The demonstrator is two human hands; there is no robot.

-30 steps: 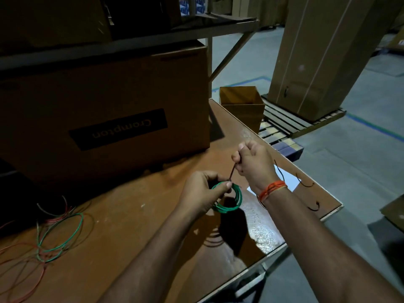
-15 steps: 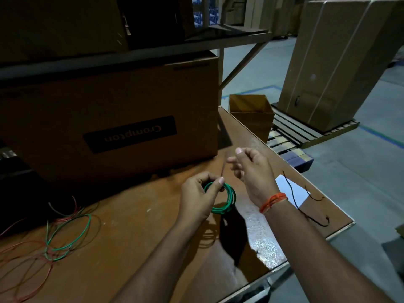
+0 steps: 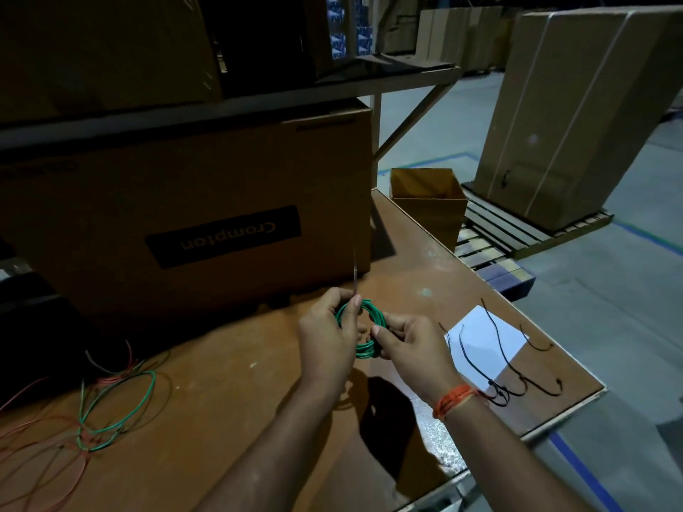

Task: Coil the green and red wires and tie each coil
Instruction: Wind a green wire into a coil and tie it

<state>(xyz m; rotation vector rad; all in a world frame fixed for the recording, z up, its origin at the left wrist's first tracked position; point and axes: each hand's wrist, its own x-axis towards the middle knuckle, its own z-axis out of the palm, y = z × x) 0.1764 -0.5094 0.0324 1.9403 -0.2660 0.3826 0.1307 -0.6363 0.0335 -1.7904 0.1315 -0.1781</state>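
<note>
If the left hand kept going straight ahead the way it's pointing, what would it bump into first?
Probably the big Crompton cardboard box. The left hand, holding the green wire coil, points up and away across the table toward it. Depth is hard to judge.

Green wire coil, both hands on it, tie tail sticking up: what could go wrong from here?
1. The green wire coil is gripped by the left hand and right hand only at its sides; loosen either and the loops may spring apart.
2. The thin dark tie tail stands loose above the left thumb; it may not be cinched yet.
3. The spare black ties lie near the brown table's edge; a forearm could sweep them off.
</note>
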